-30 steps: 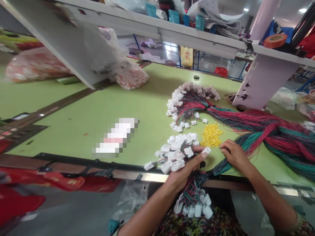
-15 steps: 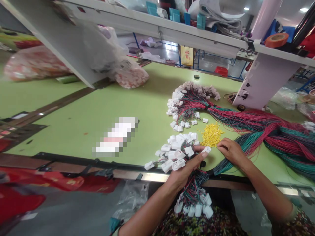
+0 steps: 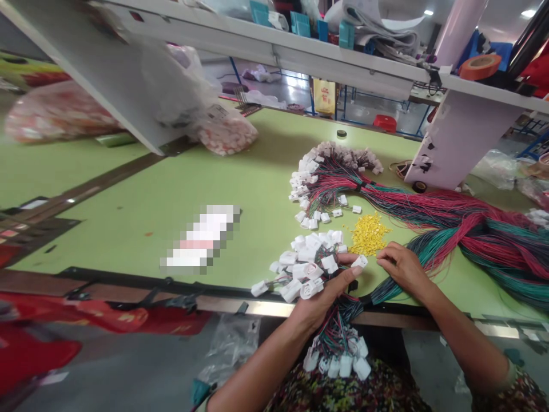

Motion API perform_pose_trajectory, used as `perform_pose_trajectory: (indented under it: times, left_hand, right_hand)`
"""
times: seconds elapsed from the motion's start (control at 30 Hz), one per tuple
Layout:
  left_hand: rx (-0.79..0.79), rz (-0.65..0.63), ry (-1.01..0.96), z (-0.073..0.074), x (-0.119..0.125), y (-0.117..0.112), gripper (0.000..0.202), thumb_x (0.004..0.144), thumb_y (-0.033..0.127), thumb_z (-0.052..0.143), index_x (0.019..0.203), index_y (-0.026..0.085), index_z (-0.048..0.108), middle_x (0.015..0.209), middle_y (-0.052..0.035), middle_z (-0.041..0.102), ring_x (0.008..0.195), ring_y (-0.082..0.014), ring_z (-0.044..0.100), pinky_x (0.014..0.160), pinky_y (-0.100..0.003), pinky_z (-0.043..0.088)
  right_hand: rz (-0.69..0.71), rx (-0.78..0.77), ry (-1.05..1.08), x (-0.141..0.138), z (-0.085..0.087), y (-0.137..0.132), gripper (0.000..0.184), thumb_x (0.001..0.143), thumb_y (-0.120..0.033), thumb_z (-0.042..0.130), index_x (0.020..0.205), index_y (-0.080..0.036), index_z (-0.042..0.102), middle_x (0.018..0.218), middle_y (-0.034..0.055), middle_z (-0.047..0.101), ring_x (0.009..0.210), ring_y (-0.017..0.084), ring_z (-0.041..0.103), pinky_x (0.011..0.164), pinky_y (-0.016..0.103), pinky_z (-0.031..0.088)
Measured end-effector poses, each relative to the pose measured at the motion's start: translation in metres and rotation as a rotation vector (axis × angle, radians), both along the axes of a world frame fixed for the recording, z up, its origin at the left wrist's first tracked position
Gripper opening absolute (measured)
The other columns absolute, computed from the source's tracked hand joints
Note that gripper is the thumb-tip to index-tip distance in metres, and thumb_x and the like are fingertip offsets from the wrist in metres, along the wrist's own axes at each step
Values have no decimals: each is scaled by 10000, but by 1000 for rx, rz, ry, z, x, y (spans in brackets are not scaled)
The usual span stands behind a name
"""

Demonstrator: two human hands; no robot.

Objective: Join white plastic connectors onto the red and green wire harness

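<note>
My left hand (image 3: 332,289) is closed on a white connector (image 3: 359,262), pinched between thumb and fingers. More white connectors (image 3: 306,254) on wires fan out over and left of this hand. Close to a heap of small yellow pieces (image 3: 369,233), my right hand (image 3: 401,264) has thumb and fingertips pressed together; whatever they hold is too small or hidden to make out. Beneath the right wrist runs a bundle of dark and green wires (image 3: 384,290). Several connectors (image 3: 338,361) from it hang below the table edge.
A second wire bundle (image 3: 398,200), tipped with white connectors, lies behind the yellow heap. Bags of pale parts (image 3: 227,134) sit at the back left. Above the green table (image 3: 141,212) spans a white shelf (image 3: 343,66) with an upright panel at right. A blurred-out patch lies left of centre.
Almost nothing differs. The view has shifted very slightly, and both hands keep their places, the left on the connector and the right beside the yellow heap.
</note>
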State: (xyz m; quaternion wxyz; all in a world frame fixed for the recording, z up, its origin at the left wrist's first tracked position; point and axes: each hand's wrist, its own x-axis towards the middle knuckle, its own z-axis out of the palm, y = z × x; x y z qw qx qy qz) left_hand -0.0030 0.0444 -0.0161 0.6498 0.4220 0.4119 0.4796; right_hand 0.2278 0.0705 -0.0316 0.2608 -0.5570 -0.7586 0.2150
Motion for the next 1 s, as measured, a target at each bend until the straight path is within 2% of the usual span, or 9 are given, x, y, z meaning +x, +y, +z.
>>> perform_pose_trajectory:
  times: [0.13,0.23,0.3,0.43,0.6,0.8,1.0]
  left_hand:
    - [15,28,11,2,1,-1,262,716,365,857,929,227,791,947,-72,781,825,-247,693,753,-388,567]
    - [90,42,44,-1,1,-2,248,716,350,848,933,241,799,945,-70,788,876,-271,703,818,-421,575]
    - [154,52,94,-4,0,-2,217,730,335,830,927,248,801,939,-66,785,907,-281,699,853,-433,564]
    - [254,37,170,-4,-4,-4,188,760,287,793,945,261,790,979,-59,773,961,-280,687,921,-446,530]
    - [369,31,249,1,-7,-5,191,778,258,774,968,280,777,983,-45,761,964,-277,688,910,-442,530]
    - [428,19,272,6,-8,-5,175,795,219,753,959,276,773,1007,-55,764,985,-278,697,952,-466,537]
    - [450,-7,281,4,-8,-4,140,817,269,753,956,275,766,1005,-72,769,989,-295,699,933,-482,563]
  right_hand:
    - [-1,42,141,-11,11,-9,97,928,-211,651,882,-197,735,850,34,672,772,179,645,724,299,495]
    - [14,97,391,-25,29,-27,88,950,-257,665,931,-210,737,889,36,686,819,179,654,721,285,518]
    - [30,135,456,-35,41,-40,84,968,-237,650,959,-223,732,910,31,683,852,170,656,740,272,528]
    - [71,294,386,-48,55,-55,143,984,-154,604,1040,-227,713,926,31,679,859,161,660,772,272,543]
    - [141,448,248,-48,57,-57,205,991,-103,573,1115,-221,685,935,46,684,850,175,652,758,294,554]
    - [175,445,252,-47,58,-55,194,1007,-113,564,1126,-232,662,941,40,669,838,165,642,728,292,561]
    - [173,402,258,-44,57,-55,174,1009,-132,574,1114,-226,676,944,42,666,857,165,646,746,302,567]
